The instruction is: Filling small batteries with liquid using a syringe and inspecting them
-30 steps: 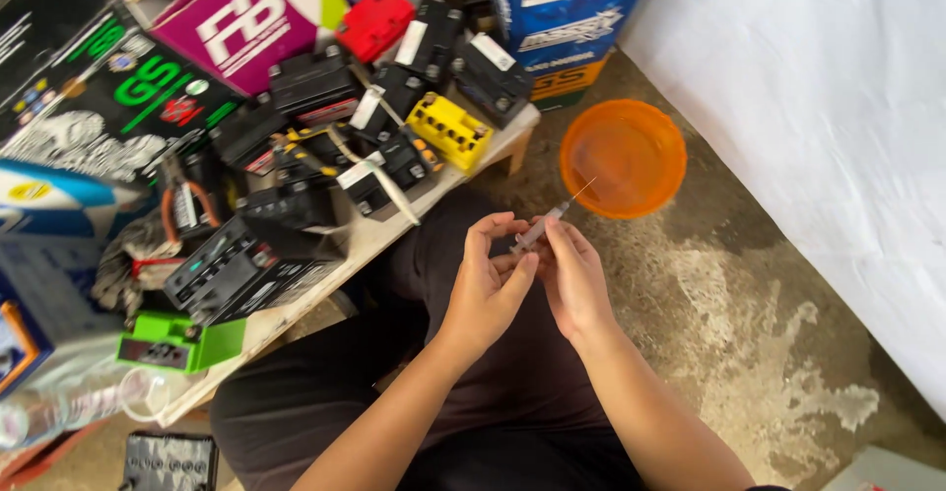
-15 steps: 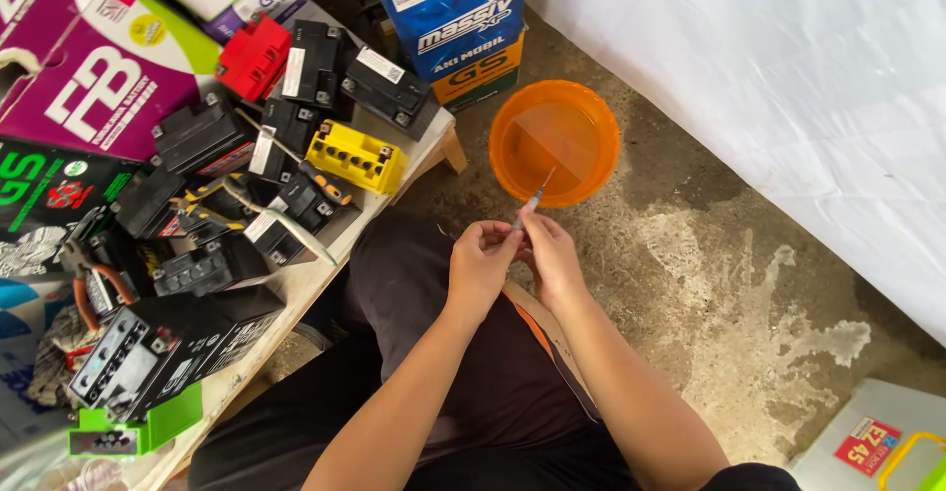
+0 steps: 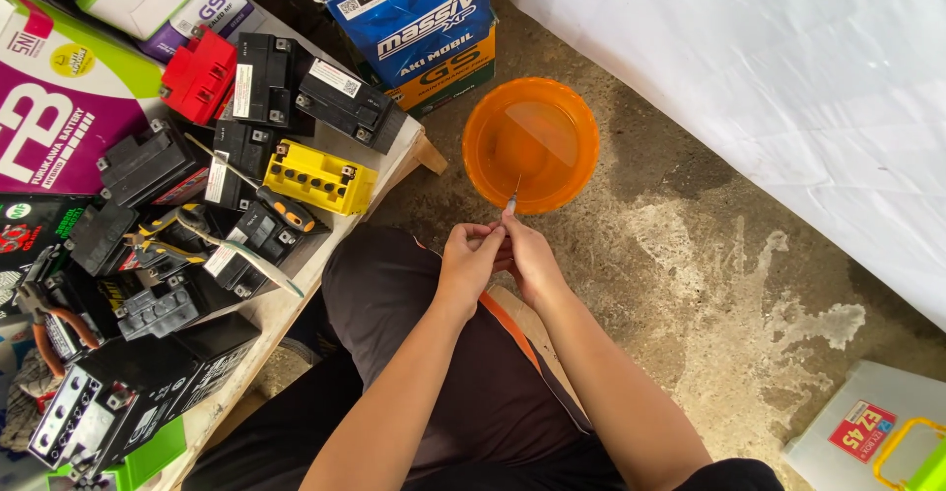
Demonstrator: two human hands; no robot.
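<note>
While both hands sit together above the knees, the left hand (image 3: 471, 260) and right hand (image 3: 524, 255) are touching, fingers pressed together around a thin syringe-like tool with a fine needle tip (image 3: 511, 201). Left fingers (image 3: 483, 235) curl in from the left, right fingers (image 3: 512, 230) close on the tool from the other side; most of the tool body is hidden in the grip, only the tip end shows. The tip points up-frame and overlaps the near rim of the round translucent orange plastic bowl (image 3: 581, 117), which sits on the stained concrete floor (image 3: 690, 284) just beyond the hands. The bowl looks to hold some clear liquid; depth can't be judged. Cannot tell whether the needle actually touches the liquid or the bowl. The person is seated or crouched, in black trousers with an orange stripe (image 3: 434, 392). To the left, a pale wooden table (image 3: 296, 299) is packed with small black motorcycle batteries (image 3: 350, 105), plus a red battery (image 3: 200, 75) and a yellow battery (image 3: 317, 177). A screwdriver with a black-and-orange handle (image 3: 284, 209) lies across the black ones, near the table edge. Pliers with orange grips (image 3: 41, 316) sit at far left. A magenta-and-white cardboard box (image 3: 59, 97) is behind the batteries. A blue cardboard box (image 3: 419, 18) stands on the floor next to the bowl's far-left side, near but apart. White sheeting (image 3: 788, 67) covers the upper right. A pale plastic case with a yellow handle (image 3: 867, 432) is at lower right, well apart from the hands.
</note>
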